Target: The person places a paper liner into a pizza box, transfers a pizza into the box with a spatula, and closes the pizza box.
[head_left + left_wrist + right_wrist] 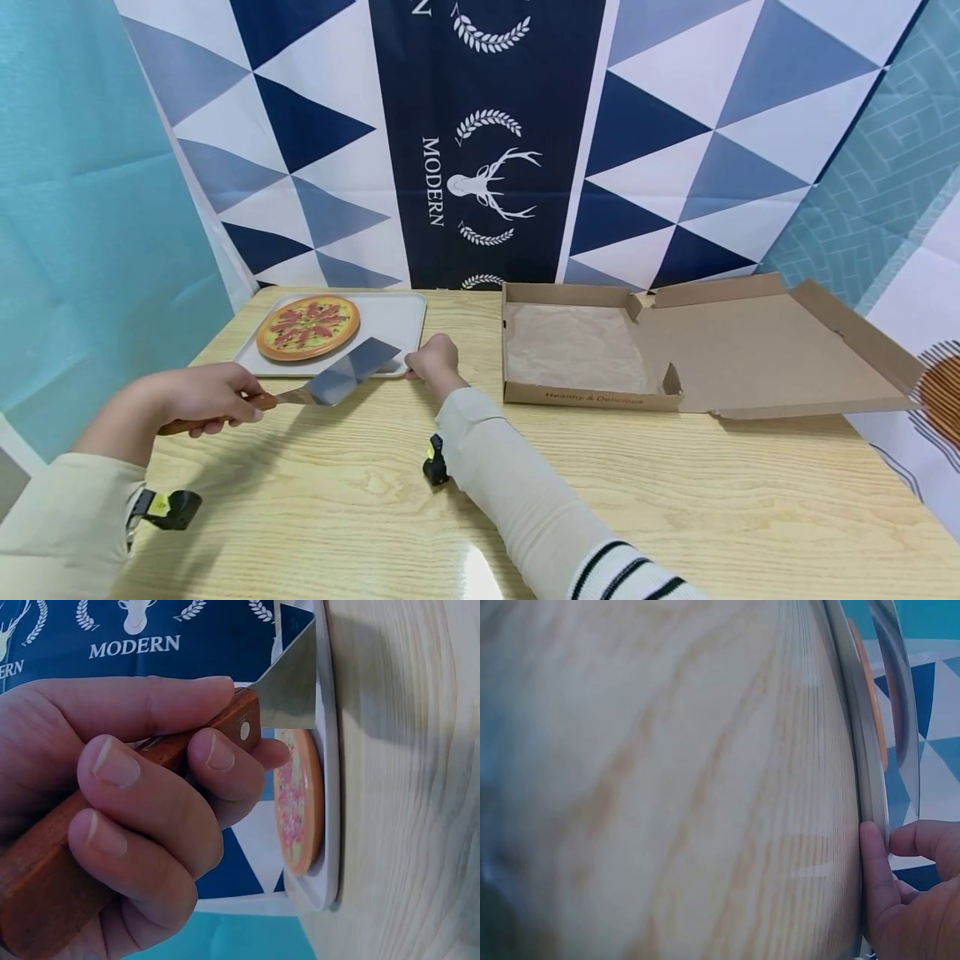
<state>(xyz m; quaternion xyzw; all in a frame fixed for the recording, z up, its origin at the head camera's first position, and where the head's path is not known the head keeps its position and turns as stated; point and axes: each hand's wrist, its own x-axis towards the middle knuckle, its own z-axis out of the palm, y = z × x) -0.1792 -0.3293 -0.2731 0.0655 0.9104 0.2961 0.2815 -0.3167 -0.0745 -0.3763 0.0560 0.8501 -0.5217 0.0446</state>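
Note:
My left hand grips the wooden handle of a spatula with a flat metal blade. The blade points right and overlaps the front of a white tray in the head view. On the tray's left part lies a round pizza with red and green topping and an orange-brown rim. My right hand is at the tray's front right corner. In the right wrist view its thumb and forefinger pinch the tray's edge, the thumb low against the outer side.
An open cardboard pizza box stands right of the tray, lined with paper. Its lid lies folded out to the right, past the table's edge. Patterned cloth hangs behind the wooden table.

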